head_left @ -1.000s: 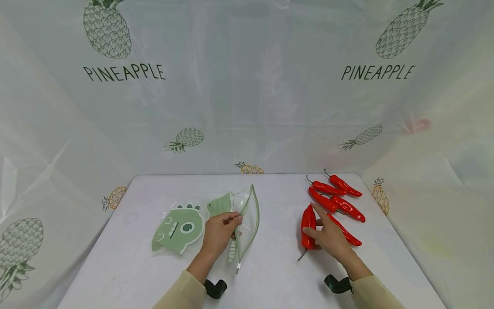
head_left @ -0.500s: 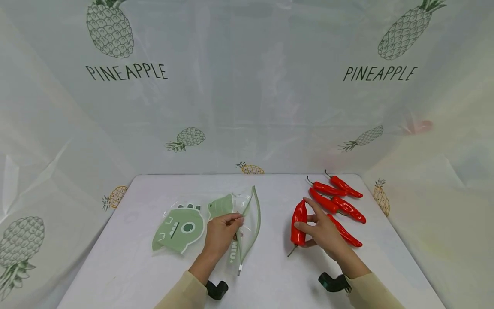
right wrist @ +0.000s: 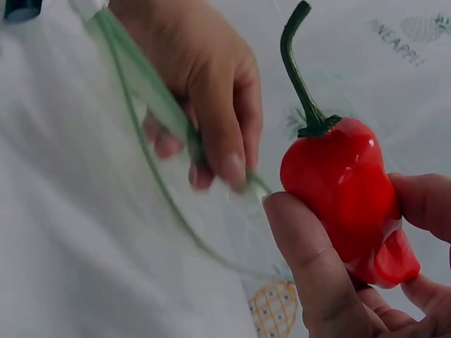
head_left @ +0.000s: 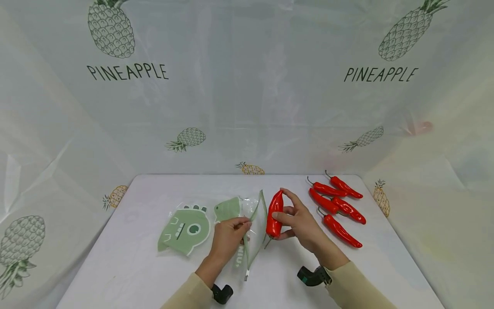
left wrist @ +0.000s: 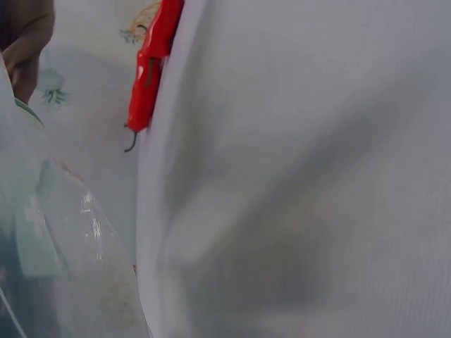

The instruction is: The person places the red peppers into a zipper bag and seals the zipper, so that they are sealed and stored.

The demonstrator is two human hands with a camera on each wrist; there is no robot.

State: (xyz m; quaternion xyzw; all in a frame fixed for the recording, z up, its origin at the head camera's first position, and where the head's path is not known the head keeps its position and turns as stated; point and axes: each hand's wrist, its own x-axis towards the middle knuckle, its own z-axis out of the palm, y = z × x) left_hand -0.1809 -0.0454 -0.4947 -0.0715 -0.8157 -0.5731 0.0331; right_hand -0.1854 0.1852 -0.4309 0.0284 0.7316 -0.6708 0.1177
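Observation:
My left hand (head_left: 228,237) pinches the green zip edge of a clear zip bag (head_left: 184,229) with a green cartoon print. The bag's mouth gapes toward the right, and its slider hangs at the near end. Between thumb and fingers my right hand (head_left: 302,225) holds a red chili pepper (head_left: 274,214), stem toward me, right beside the open mouth. In the right wrist view this chili pepper (right wrist: 338,183) shows a curved green stem, with the left hand (right wrist: 218,91) on the zip edge behind it.
On the right of the white table (head_left: 115,257) lie several more red chili peppers (head_left: 341,231). A pineapple-print plastic sheet (head_left: 247,107) rises behind the table and along both sides. Black wrist cameras (head_left: 310,276) sit near both sleeves.
My right hand has carried the chili pepper left, from near the other peppers to the bag's mouth. The left hand has shifted slightly right with the bag's edge.

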